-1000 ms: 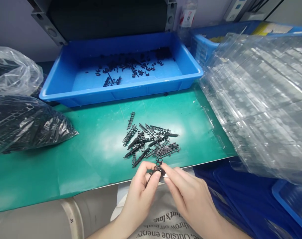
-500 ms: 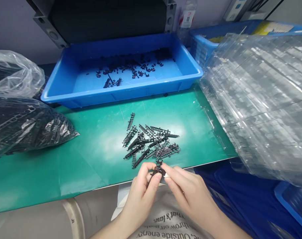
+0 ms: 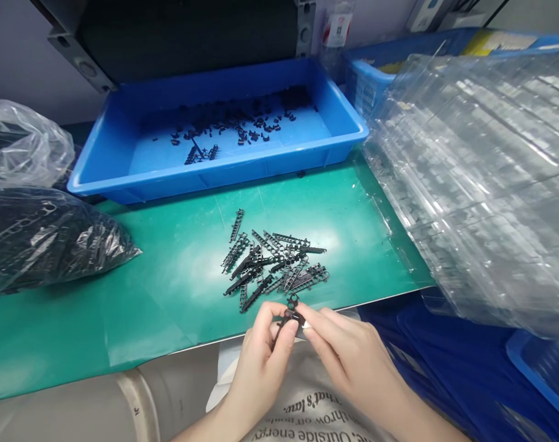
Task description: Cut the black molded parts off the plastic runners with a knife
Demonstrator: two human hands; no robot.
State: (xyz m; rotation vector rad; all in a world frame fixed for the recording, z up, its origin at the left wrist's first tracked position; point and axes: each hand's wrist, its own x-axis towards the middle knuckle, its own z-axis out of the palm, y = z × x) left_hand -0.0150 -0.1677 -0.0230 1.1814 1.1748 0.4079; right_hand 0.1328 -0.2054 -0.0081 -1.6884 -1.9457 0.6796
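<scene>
At the table's front edge, my left hand (image 3: 266, 350) pinches a small black plastic part (image 3: 292, 302) with a ring at its top. My right hand (image 3: 341, 347) grips the same part from the other side, thumb and fingertips close together; a small white bit shows at those fingertips. Much of the part is hidden by my fingers. Just beyond my hands, a loose pile of black ladder-like plastic strips (image 3: 274, 264) lies on the green table mat (image 3: 169, 307).
A blue tray (image 3: 224, 178) with many small black pieces stands at the back. On the left are clear bags (image 3: 53, 239) of black parts. Stacked clear plastic trays (image 3: 482, 184) lean in from the right, before a blue basket (image 3: 367, 86). A bottle (image 3: 336, 34) stands behind.
The whole view has shifted slightly, so the tray and pile sit a little further left. Both hands keep the same hold on the black part.
</scene>
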